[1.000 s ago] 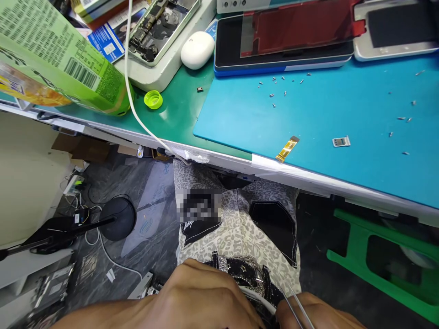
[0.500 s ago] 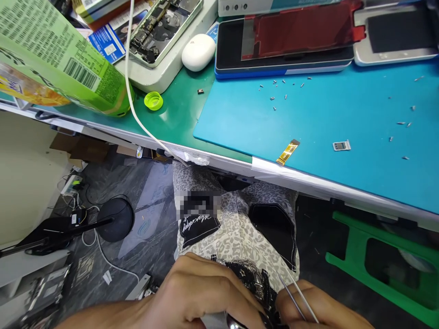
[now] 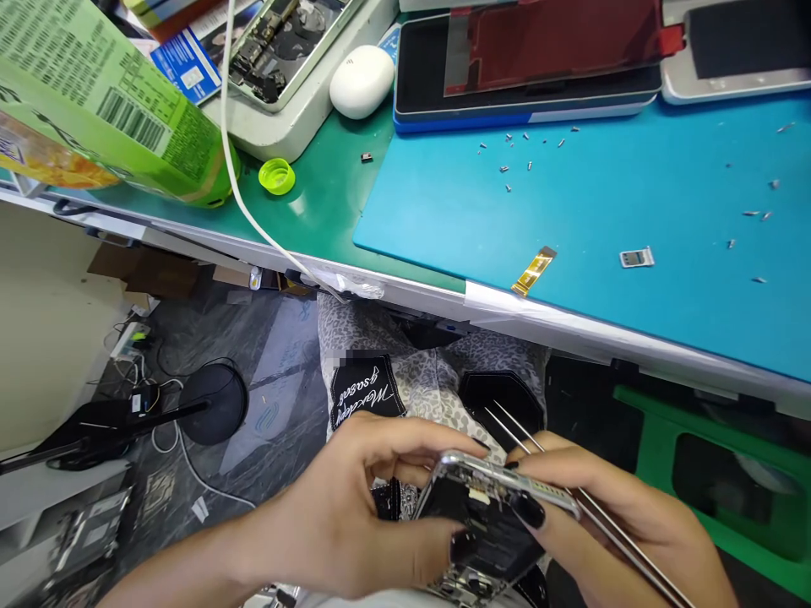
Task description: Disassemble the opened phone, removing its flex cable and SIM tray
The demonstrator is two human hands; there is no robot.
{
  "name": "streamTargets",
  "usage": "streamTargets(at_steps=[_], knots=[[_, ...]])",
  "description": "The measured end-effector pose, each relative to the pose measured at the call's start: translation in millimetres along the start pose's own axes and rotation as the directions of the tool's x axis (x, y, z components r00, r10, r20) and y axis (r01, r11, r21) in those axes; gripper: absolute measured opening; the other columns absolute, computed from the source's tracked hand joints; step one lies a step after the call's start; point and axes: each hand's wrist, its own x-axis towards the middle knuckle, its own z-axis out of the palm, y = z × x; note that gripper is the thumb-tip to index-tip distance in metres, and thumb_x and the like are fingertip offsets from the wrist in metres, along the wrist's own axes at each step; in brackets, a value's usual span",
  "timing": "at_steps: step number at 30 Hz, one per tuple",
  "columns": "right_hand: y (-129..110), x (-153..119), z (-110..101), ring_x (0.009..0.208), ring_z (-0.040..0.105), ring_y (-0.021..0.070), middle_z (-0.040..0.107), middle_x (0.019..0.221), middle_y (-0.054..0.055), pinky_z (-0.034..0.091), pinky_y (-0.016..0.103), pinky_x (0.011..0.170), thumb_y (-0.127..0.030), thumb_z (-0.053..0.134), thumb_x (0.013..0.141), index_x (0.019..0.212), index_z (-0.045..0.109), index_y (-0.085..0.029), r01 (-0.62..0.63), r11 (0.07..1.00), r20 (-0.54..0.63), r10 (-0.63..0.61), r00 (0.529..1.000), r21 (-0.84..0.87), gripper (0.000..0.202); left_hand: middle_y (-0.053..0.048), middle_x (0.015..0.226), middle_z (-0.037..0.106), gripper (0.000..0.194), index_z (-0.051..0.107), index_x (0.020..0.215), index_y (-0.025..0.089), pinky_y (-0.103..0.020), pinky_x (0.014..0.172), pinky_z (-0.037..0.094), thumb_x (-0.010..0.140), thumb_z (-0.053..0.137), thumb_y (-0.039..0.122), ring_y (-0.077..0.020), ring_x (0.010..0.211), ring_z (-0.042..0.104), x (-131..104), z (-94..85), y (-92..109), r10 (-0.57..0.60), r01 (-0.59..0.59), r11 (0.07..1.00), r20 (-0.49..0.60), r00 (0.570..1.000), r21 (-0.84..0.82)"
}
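An opened phone with its inner parts bare is held over my lap, tilted, its silver frame edge facing away from me. My left hand is closed on the phone's left side, thumb on the inside and fingers along the outer edge. My right hand pinches the far right edge between thumb and fingers. The same hand also keeps a pair of metal tweezers, whose tips point forward past the knuckles. The lower end of the phone is partly hidden by my left thumb and the frame's bottom.
On the blue mat lie several tiny screws, a gold flex cable and a SIM tray. Phones and a red film are behind. A white cable hangs over the desk edge near a green bottle cap.
Both hands have risen into view and the opened phone has come up with them, its inside now showing. The tweezers stay in my right hand. The camera view has shifted slightly.
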Motion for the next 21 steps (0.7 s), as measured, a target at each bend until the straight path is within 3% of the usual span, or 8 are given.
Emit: streamTargets(at_steps=[5,12,16,21], knots=[[19,15,-2,0.059,0.058,0.0132,0.066,0.072,0.002,0.047,0.02,0.051,-0.033,0.073,0.083,0.083,0.075,-0.025,-0.009,0.996,0.058,0.004,0.998,0.09,0.008,-0.007,0.104,0.074,0.033,0.066,0.114,0.018,-0.022,0.079,0.054,0.082,0.066,0.011,-0.0152,0.091,0.07,8,-6.4,-14,-0.17,0.173,0.968,0.034,0.985,-0.181],[28,12,0,0.06,0.055,0.0107,0.065,0.071,0.0,0.044,0.017,0.051,-0.031,0.074,0.081,0.081,0.075,-0.027,-0.042,0.995,0.017,0.041,0.999,0.086,0.004,-0.003,0.095,0.073,0.034,0.067,0.103,0.016,-0.018,0.079,0.051,0.072,0.077,0.009,-0.0097,0.084,0.068,16,-9.4,-27,-0.174,0.172,0.955,0.012,0.985,-0.241],[27,12,0,0.059,0.056,0.0124,0.064,0.071,0.001,0.044,0.018,0.048,-0.029,0.073,0.082,0.081,0.074,-0.026,-0.026,0.999,0.028,0.025,0.999,0.042,0.003,-0.003,0.089,0.071,0.029,0.066,0.101,0.015,-0.017,0.072,0.049,0.074,0.076,0.015,-0.0084,0.077,0.066,21,-12.6,-29,-0.159,0.167,0.942,0.049,0.986,-0.29],[26,16,1,0.068,0.061,0.0161,0.067,0.075,0.003,0.047,0.021,0.054,-0.031,0.071,0.082,0.08,0.072,-0.024,-0.096,0.995,0.017,0.096,0.995,-0.029,0.008,-0.002,0.083,0.066,0.021,0.064,0.096,0.014,-0.017,0.066,0.046,0.078,0.073,0.019,-0.0076,0.071,0.06,28,-15.6,-27,-0.16,0.168,0.952,0.051,0.986,-0.256]])
